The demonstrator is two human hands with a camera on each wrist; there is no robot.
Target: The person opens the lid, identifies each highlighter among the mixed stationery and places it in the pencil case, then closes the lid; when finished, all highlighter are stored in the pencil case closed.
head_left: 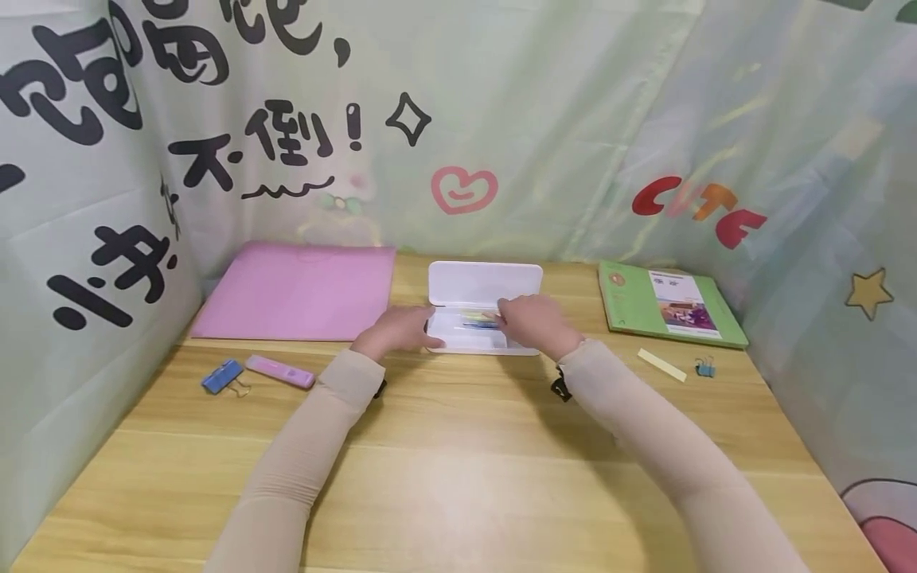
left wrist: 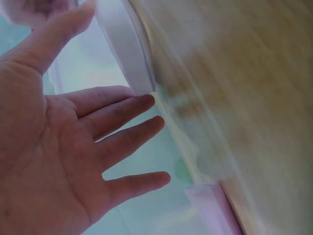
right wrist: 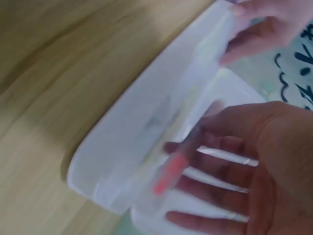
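Pale green fabric printed with bold black characters, a pink heart and the coloured word CUTE hangs around a light wood-grain desk. Towards the far side of the desk, between our two hands, we have a white rectangular plastic pencil case lying open, its lid tipped up along the far edge. Inside the pencil case we see slim yellow-green and blue sticks.

Our left hand is at the left end of the pencil case, its fingers straight and spread wide, thumb and index finger touching the case's edge. Our right hand is over the right part of the pencil case, pinching a slim translucent pen with a coral-red band; it is blurred, so we cannot tell its finer details.

Left of the pencil case we see a flat pink plastic sheet. Nearer to us on that side lies a flat pink stick-shaped piece, and farther out from the case a blue binder clip with wire handles. Well to the right of the pencil case lies a green book with a white label; nearer to us on that side are a narrow cream strip and, farther out, a small teal binder clip.
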